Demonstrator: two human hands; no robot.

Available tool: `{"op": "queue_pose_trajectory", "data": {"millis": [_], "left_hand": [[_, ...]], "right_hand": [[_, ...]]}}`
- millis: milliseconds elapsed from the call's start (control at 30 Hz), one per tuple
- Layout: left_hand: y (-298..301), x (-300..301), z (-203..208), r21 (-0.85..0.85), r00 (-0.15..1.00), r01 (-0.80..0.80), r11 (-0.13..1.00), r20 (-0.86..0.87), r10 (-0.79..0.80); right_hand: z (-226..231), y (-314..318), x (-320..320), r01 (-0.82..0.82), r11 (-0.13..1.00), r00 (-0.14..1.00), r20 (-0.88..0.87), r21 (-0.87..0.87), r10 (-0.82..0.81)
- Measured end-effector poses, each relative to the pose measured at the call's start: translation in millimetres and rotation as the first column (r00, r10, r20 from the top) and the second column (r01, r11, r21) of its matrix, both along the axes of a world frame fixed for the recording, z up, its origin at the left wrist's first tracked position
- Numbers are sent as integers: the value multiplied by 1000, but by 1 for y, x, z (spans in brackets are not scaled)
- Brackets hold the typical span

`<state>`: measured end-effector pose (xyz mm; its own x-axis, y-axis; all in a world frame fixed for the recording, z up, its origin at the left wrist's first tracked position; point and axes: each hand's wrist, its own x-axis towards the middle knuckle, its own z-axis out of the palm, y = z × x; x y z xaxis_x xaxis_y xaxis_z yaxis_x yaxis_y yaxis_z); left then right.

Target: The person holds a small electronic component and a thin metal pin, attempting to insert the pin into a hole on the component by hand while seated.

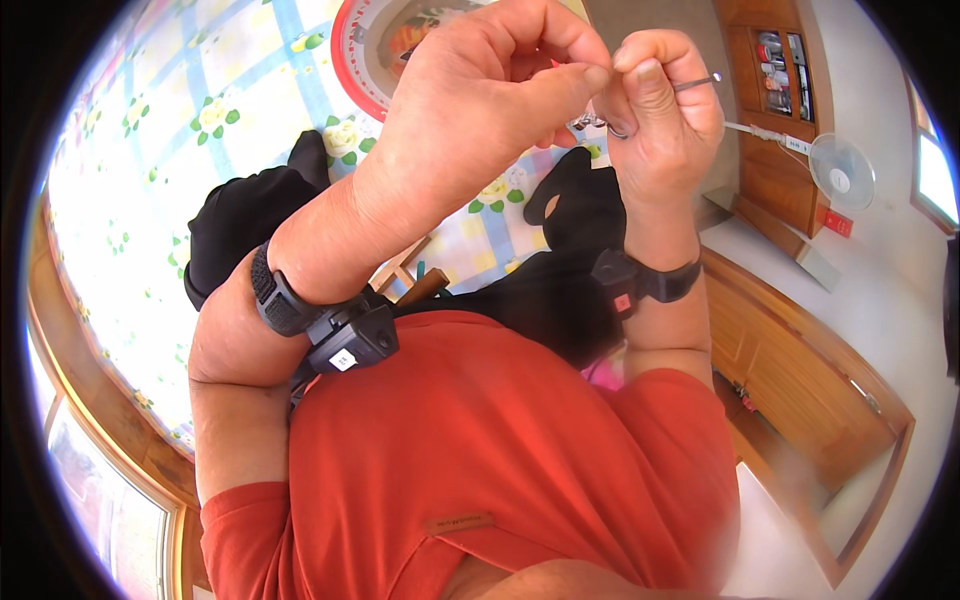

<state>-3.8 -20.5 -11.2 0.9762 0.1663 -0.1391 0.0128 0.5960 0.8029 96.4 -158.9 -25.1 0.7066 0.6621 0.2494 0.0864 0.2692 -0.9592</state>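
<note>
Both hands are raised close together, fingertips nearly touching. My left hand [490, 85] is closed in a pinch of thumb and index finger; what it pinches is too small to make out. A bit of red shows behind its fingers. My right hand [665, 110] is closed, its thumb pressed against the bent index finger. From its far side sticks a thin metal rod [698, 82] with a small rounded tip. Between the hands, a shiny silver piece [588, 121] with a curved part lies against the right palm, partly hidden by the fingers.
Beyond my left hand stands a red-rimmed basin [350, 55], its contents partly covered. My black-trousered legs [250, 215] rest on a flowered cloth [215, 120]. A small wooden piece [424, 287] lies by my lap. To the right are a wooden cabinet [775, 140] and a fan [841, 172].
</note>
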Motion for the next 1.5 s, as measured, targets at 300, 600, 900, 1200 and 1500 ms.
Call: {"op": "queue_pose_trajectory", "data": {"millis": [300,600,900,1200,1500], "left_hand": [[-2,-3,2,285,997,-76,955,38,68],[-2,-10,0,325,997,-47,945,-47,65],[-6,-7,2,162,990,20,987,-139,2],[-12,1,-5,48,997,-23,999,-72,26],[-12,2,-3,43,998,-53,998,-24,54]], "right_hand": [[6,2,-10,164,981,984,83,-104,-156],[6,-5,-16,206,956,946,291,-207,-141],[6,-11,-15,258,940,872,472,-222,-127],[3,-10,-16,324,919,860,474,-225,-188],[-2,-4,-15,158,985,981,122,-70,-149]]}}
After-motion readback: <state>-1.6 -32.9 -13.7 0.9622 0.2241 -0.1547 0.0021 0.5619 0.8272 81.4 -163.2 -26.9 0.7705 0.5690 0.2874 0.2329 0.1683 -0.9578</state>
